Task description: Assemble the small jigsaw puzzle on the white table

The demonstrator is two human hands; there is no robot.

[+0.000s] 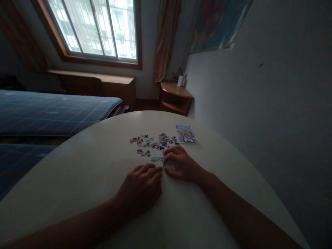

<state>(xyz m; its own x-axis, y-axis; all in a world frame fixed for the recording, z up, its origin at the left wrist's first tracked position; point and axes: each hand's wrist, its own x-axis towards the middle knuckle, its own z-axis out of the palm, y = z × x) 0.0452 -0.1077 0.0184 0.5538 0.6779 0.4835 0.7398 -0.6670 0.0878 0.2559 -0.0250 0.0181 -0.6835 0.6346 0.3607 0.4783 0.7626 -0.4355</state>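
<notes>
A: Head view. Hands?
B: Left hand [142, 185]: fingers curled, fingertips at a small puzzle piece [163, 167]. Right hand [181, 165]: fingers bent and parted, thumb near the same piece. Too dark and small to tell if either grips it.
A: Puzzle?
B: Joined strip [157, 159] on the white table [98, 169], partly behind the right fingers. Loose pieces [163, 138] scattered beyond it. Picture sheet [186, 134] lies just right of them.

no readable text, the lettering on the small picture sheet [186, 134] too blurred
</notes>
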